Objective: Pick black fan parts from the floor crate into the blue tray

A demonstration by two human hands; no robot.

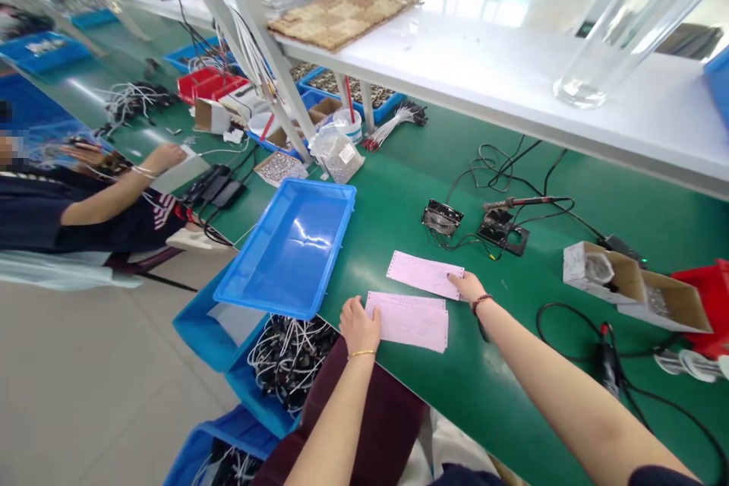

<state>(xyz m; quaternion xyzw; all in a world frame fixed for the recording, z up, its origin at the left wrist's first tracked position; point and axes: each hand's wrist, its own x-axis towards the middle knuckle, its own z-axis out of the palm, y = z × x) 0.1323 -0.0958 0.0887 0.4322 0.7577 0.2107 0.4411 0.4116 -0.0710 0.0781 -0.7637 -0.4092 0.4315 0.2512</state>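
Note:
Two lots of pink printed paper forms with punched edges lie in front of me on the green tabletop. My right hand [468, 286] pinches the right end of the farther pink form [424, 273], thumb on top. Nearer to me is a small stack of pink forms [407, 321], its sheets slightly out of line. My left hand [360, 328] grips this stack at its left edge, the thumb resting on the paper and the other fingers partly hidden at the side. The writing is too small to read.
A blue tray [285, 243] stands left of the forms, above bins of black-and-white cables [293, 361]. A soldering iron [524, 202], a small fan [442, 219] and cardboard boxes [604, 273] are farther right. A white shelf [484, 83] crosses overhead. A co-worker [114, 205] sits at left.

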